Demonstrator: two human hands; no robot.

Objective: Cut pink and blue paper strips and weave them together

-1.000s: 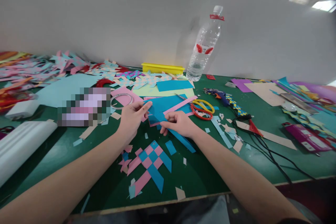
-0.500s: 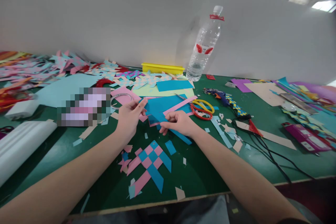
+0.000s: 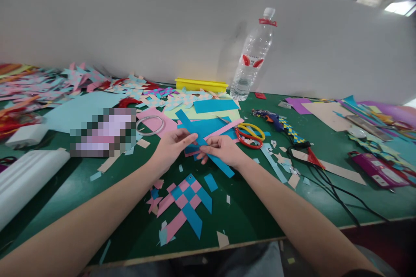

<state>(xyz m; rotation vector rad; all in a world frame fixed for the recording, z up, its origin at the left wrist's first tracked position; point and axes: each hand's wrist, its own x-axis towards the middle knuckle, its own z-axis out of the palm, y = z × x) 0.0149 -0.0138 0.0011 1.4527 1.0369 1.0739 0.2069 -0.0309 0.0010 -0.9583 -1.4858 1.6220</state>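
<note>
A long blue paper strip [image 3: 222,166] slants between my two hands, one end up at the left and the other down at the right. My left hand [image 3: 175,145] pinches it near its middle with thumb and fingers. Close beside, my right hand [image 3: 221,148] grips the same strip, thumb on top. Beneath them lie blue paper pieces and a pink strip [image 3: 224,129]. Scissors [image 3: 250,135] with yellow and red handles rest just right of my right hand. Nearer to me, a woven pink-and-blue paper fish [image 3: 184,201] lies flat on the green table [image 3: 253,220].
A tilted-looking water bottle [image 3: 251,56] stands at the back by a yellow box [image 3: 201,85]. To the right are a glue gun [image 3: 274,120] and black cables [image 3: 338,194]. A roll of tape [image 3: 150,125], a blurred-out phone [image 3: 104,133] and paper scraps lie left.
My left hand has slid down along the blue strip toward my right hand, leaving the strip's upper end sticking out past the fingers. My right hand has barely moved.
</note>
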